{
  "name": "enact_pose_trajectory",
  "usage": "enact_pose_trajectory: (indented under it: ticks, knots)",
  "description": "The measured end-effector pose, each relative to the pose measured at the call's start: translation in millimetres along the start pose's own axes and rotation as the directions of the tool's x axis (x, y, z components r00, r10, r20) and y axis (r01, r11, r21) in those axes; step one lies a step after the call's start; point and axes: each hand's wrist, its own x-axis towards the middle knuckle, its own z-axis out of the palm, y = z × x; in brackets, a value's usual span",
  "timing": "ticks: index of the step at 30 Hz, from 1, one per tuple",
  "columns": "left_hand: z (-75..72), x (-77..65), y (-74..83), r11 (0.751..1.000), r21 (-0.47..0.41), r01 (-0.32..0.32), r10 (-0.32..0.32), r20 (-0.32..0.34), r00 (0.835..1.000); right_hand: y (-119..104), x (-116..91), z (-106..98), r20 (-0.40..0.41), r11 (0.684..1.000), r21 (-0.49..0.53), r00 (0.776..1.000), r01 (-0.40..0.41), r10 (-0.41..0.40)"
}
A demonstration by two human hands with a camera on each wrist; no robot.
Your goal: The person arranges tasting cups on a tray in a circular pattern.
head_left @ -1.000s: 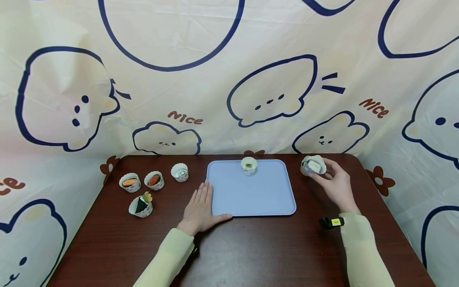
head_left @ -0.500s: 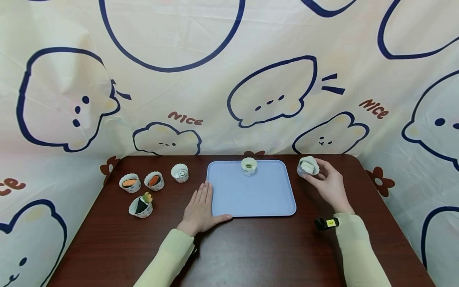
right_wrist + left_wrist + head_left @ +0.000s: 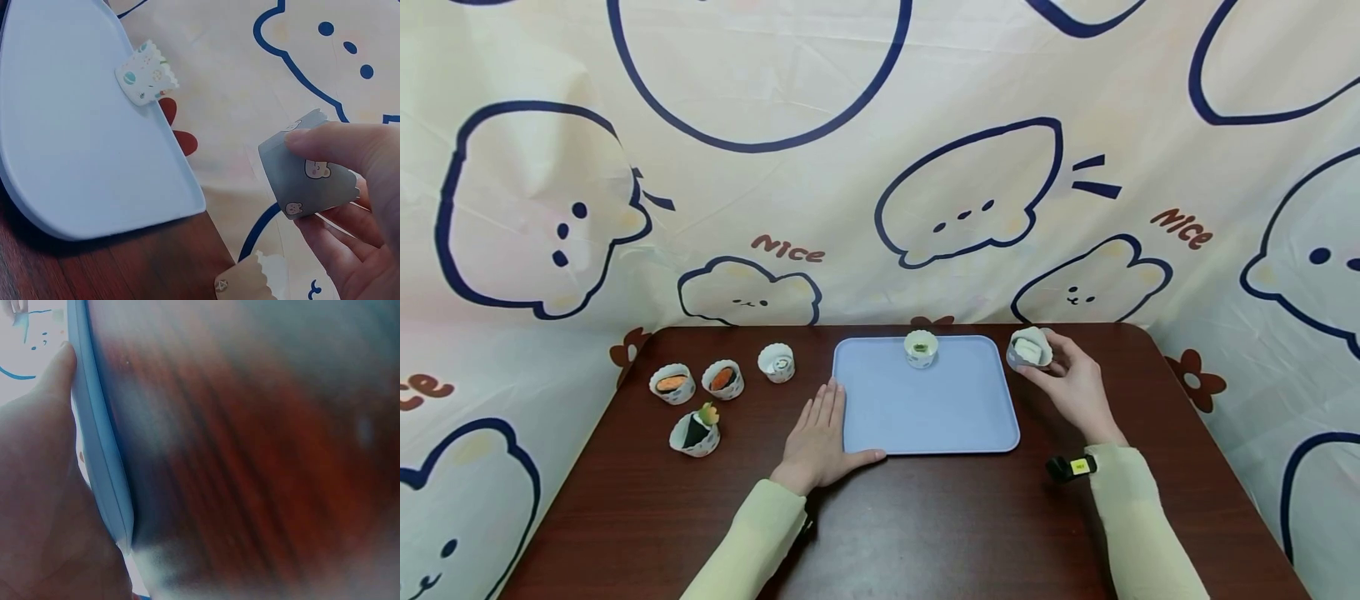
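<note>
My right hand grips a paper baking cup with a white piece inside, thumb on the near side. In the right wrist view this cup shows a grey wall with bear faces and is raised off the table. It is just right of a light blue tray. My left hand lies flat with straight fingers along the tray's left edge, its thumb at the front corner. A small paper cup with a green-centred piece stands at the tray's back edge. The left wrist view shows only part of that hand against the tray rim.
Several paper cups stand at the left: two with orange-topped sushi, one with a white roll, one with a dark wrapped triangle. A brown cup appears below the held one in the right wrist view. A printed cloth hangs behind the table.
My right hand has moved left with the gripped cup, bringing it nearer the tray's right side. The left hand, the tray and the other cups stay where they were.
</note>
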Motion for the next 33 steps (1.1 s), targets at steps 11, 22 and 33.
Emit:
enact_pose_trajectory:
  ticks: [11, 22, 33]
  knots:
    - [-1.6, -0.8, 0.9, 1.000, 0.004, 0.004, -0.004, -0.002, 1.000, -2, 2, 13, 0.024, 0.999, 0.029, 1.000, 0.015, -0.016]
    - [-1.9, -0.6, 1.7, 1.000, 0.006, 0.010, -0.010, 0.009, 1.000, -7, 1, 25, 0.065, 0.998, 0.036, 0.997, -0.047, 0.045]
    - [-2.7, -1.3, 1.2, 1.000, 0.004, 0.002, -0.002, -0.003, 1.000, -6, 3, 37, 0.098, 0.998, 0.045, 0.994, -0.054, 0.049]
